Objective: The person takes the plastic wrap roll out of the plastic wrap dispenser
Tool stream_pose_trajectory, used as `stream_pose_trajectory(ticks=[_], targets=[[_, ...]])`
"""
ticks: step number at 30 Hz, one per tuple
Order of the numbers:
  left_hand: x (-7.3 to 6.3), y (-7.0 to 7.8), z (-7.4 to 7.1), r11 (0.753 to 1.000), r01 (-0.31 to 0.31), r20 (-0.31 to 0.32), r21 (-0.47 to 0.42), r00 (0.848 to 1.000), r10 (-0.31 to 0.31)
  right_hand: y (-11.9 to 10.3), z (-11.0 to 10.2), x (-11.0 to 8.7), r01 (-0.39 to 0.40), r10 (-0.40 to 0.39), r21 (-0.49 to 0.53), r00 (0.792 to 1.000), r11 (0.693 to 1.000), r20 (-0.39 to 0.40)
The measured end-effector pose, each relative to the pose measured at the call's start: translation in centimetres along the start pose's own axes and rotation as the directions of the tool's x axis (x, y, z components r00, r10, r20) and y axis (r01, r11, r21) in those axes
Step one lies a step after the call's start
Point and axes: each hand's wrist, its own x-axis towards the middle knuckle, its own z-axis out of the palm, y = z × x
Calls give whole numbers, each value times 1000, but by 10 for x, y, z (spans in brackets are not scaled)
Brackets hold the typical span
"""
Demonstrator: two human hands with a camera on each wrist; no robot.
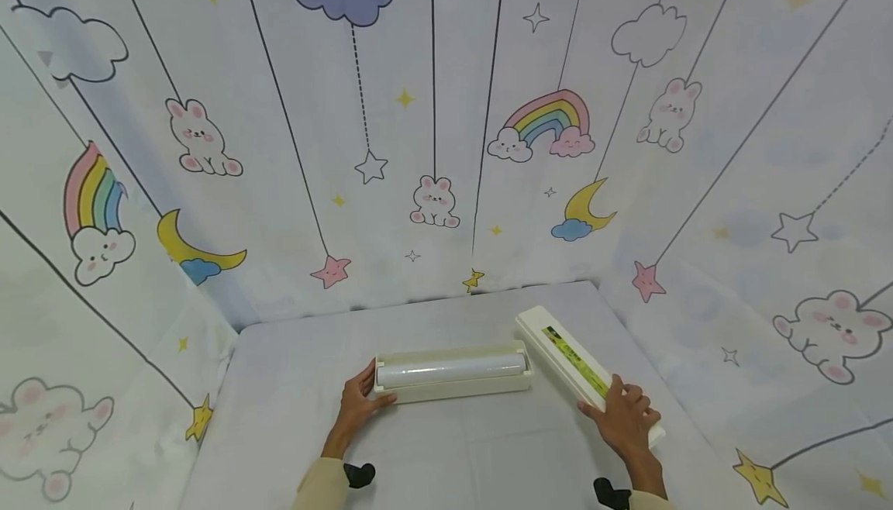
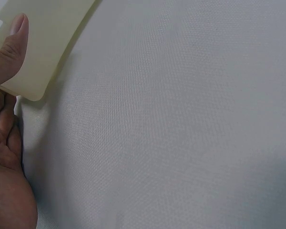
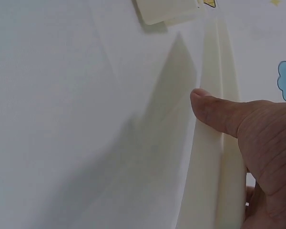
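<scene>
With the left hand, gripping the left end of a cream box holding a shiny roll on a white table, and, farther right, clasping a slanting, green-labelled lid with the right hand.

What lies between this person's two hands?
In the head view: the open box, shiny roll inside, then bare cloth, then the labelled piece the right hand grips.

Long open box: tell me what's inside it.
A pale, shiny roll lies lengthwise inside the box, its upper side showing. The roll covers its own underside and the bottom of the box beneath it.
</scene>
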Motion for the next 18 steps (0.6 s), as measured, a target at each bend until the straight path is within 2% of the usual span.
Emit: stream_pose_trajectory(ticks=[6,10,13,17,18], targets=[[5,-4,1,997,73,1,-22,997,-73,4,4,1,-8,8,-4,1000,1000,17],[8,-8,-1,992,107,8,-73,994,-107,5,6,1,-2,2,0,1000,1000,31],[6,-8,-2,996,66,16,-56,998,-65,6,7,-1,-3,3,7,999,1000,39],[2,-4,-2,1000,-17,18,2,1000,17,7,8,-1,-12,12,4,999,1000,51],[3,-4,-1,1000,-13,18,-1,1000,13,7,9,0,-14,14,-2,999,1000,52]])
